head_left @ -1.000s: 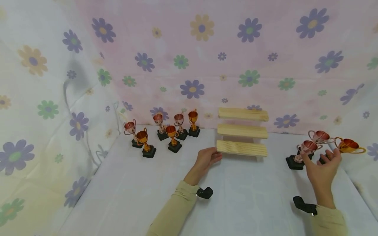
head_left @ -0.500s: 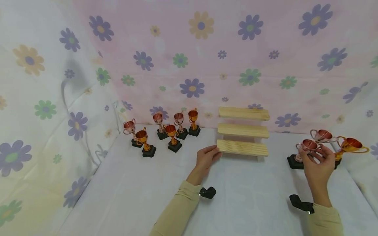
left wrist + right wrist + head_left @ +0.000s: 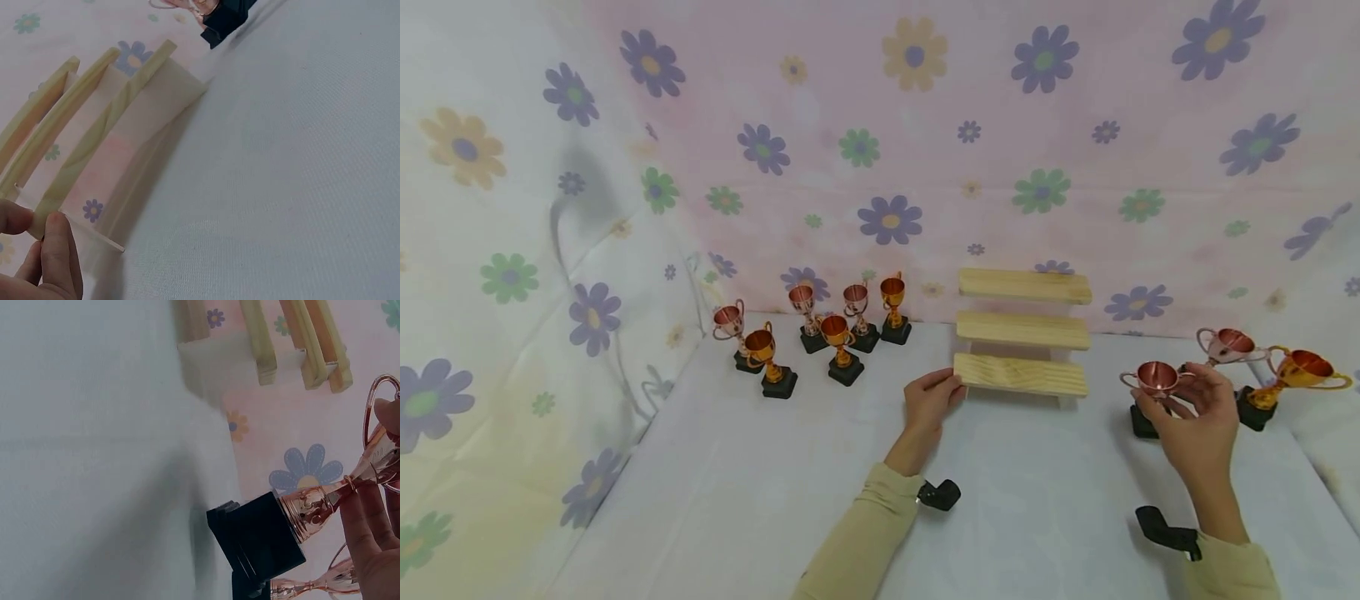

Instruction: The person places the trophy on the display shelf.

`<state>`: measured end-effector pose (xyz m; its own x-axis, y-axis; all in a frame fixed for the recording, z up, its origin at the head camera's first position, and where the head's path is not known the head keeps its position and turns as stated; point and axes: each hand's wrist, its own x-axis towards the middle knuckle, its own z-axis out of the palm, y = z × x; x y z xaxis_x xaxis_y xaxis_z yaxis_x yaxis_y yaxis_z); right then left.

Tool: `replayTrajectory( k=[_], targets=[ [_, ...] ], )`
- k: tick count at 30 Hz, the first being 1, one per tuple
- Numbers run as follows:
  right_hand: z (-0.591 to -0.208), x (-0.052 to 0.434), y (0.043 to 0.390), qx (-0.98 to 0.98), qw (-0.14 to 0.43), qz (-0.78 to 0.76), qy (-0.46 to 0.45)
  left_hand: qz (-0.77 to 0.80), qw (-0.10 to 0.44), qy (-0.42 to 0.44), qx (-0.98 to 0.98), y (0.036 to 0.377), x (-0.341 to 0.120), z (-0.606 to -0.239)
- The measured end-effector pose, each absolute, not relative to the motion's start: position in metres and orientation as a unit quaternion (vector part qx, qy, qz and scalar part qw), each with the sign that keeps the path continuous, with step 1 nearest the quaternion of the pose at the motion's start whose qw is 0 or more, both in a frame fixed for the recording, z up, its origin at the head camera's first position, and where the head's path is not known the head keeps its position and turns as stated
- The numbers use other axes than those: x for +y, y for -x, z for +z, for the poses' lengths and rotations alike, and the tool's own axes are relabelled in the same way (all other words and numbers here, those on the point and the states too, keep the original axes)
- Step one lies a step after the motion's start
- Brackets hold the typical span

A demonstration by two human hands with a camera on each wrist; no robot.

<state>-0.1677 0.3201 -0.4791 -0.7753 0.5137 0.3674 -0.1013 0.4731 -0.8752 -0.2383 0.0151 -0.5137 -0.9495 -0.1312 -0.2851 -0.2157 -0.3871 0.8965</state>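
Rose-copper trophy (image 3: 1156,382): it was gripped in the right hand, its bowl level with the lowest step of the wooden shelf and just to that shelf's right; its black base (image 3: 259,534) looked lifted and tilted off the tabletop in the right wrist view.
Right hand (image 3: 1195,425): its fingers were curled round the trophy's stem and bowl, clamped on it.
Left hand (image 3: 931,398): thumb and fingers pinched the left end of the shelf's bottom board (image 3: 94,150).
Stepped wooden shelf (image 3: 1022,332): three pale boards rose like stairs against the flowered back wall, near the middle of the tabletop (image 3: 1037,500).
Trophies at right: a silvery-pink cup (image 3: 1227,343) and a gold cup (image 3: 1303,371) stood just beyond the right hand.
Trophies at left: six small cups (image 3: 820,333) on black bases stood clustered near the back-left corner, well apart from both hands.
Sleeves: both arms wore pale yellow-beige sleeves (image 3: 865,542).
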Motion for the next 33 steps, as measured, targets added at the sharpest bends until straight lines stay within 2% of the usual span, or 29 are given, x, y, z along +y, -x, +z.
replayTrajectory(
  k=[12,18,27,33],
  targets=[
    [-0.460,0.282,0.154,-0.835,0.330,0.439,-0.030,0.828,0.008,0.173,0.533,0.237,0.022,-0.514],
    [-0.450,0.255,0.158,-0.806,0.344,0.469,-0.108,0.822,0.003,0.191,0.536,0.238,0.023,-0.511],
    [-0.427,0.223,0.186,-0.739,0.332,0.572,-0.130,0.823,-0.003,0.190,0.535,0.240,0.022,-0.510],
    [-0.407,0.211,0.219,-0.665,0.298,0.667,-0.152,0.827,0.001,0.189,0.529,0.235,0.024,-0.509]
  ],
)
